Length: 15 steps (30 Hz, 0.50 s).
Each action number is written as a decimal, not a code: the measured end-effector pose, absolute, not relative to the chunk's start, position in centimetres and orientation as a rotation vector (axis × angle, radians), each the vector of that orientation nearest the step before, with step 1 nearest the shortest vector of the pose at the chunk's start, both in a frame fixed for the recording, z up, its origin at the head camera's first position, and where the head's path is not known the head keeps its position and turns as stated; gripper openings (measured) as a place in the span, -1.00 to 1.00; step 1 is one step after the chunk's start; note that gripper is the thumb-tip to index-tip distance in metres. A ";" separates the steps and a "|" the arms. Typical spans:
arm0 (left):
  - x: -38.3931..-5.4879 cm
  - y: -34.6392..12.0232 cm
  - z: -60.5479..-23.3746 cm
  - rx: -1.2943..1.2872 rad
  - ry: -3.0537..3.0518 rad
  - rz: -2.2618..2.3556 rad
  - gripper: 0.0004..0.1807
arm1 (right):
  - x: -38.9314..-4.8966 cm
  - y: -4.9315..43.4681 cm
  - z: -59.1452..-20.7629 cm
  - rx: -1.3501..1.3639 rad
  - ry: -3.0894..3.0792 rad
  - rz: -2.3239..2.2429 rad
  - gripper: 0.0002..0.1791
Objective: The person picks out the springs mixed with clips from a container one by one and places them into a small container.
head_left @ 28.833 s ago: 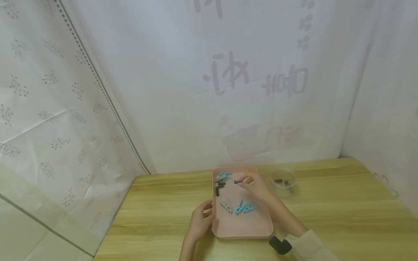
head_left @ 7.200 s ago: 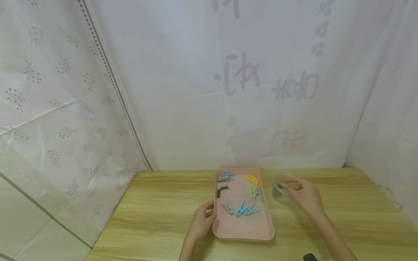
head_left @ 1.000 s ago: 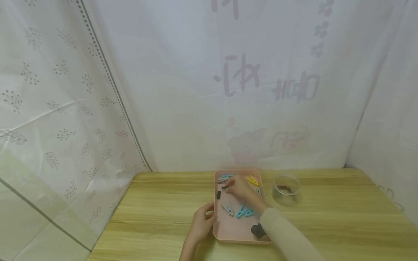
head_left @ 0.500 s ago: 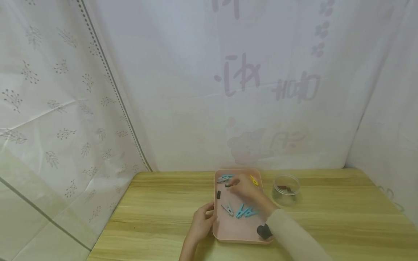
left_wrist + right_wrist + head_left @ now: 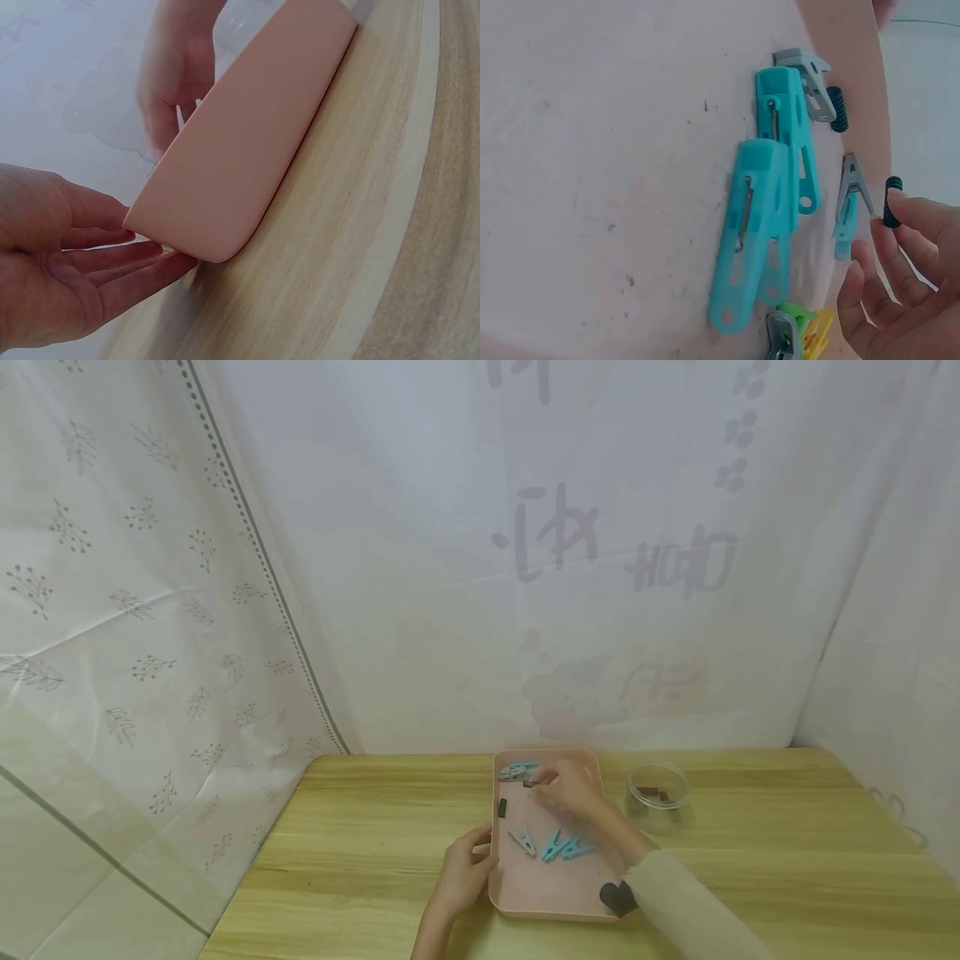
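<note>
My right hand (image 5: pixel 570 789) pinches a small black ribbed cylinder (image 5: pixel 892 201) between thumb and fingertips, over the far part of a pink tray (image 5: pixel 555 893). At the tray's left side, my left hand (image 5: pixel 465 868) touches the outer wall and rim with mostly straight fingers. A second black ribbed cylinder (image 5: pixel 502 808) lies along the tray's left wall. Grey and blue clothespins (image 5: pixel 517 771) sit in the far left corner. Nearer the middle are a grey clothespin (image 5: pixel 522 842) and two teal clothespins (image 5: pixel 739 240). Yellow clothespin (image 5: pixel 819 334) and its green and grey neighbours are mostly hidden in the head view.
Right of the tray stands a clear round jar (image 5: pixel 657 802) with small reddish-brown and dark pieces in it. The wooden table (image 5: pixel 375 835) ends at a white printed curtain (image 5: pixel 420 610) behind.
About seven seconds ago my right hand was at the jar and two black cylinders lay in the tray; now it holds one of them. In the last second it drifted slightly right. The left hand stays.
</note>
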State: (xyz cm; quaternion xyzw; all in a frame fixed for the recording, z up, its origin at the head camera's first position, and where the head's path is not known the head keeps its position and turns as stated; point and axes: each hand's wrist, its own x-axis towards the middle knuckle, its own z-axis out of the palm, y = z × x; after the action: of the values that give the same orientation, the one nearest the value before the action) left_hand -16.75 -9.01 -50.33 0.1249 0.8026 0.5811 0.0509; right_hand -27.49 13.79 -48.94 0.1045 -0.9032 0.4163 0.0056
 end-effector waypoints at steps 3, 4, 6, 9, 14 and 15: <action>-16.7 -9.1 -50.4 0.378 2.424 1.781 -0.48 | -27.3 13.9 -48.6 0.365 -2.799 1.301 -0.89; -16.8 -9.1 -50.4 0.377 2.424 1.782 -0.48 | -27.2 13.9 -48.5 0.391 -2.784 1.292 -0.89; -16.8 -9.1 -50.4 0.375 2.426 1.781 -0.48 | -27.2 14.1 -48.4 0.437 -2.751 1.237 -0.89; -16.8 -9.0 -50.5 0.370 2.435 1.773 -0.48 | -27.3 14.2 -48.3 0.471 -2.713 1.188 -0.89; -16.9 -9.1 -50.5 0.368 2.445 1.770 -0.49 | -27.4 14.5 -48.4 0.476 -2.675 1.221 -0.91; -16.9 -9.1 -50.5 0.371 2.445 1.769 -0.48 | -27.4 14.6 -48.4 0.478 -2.664 1.216 -0.92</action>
State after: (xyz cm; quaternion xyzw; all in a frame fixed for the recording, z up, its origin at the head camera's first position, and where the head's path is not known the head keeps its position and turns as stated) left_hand -16.89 -9.06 -50.53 0.1219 0.8030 0.5812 0.0503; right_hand -27.38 14.63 -48.38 0.1605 -0.8944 0.4083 0.0871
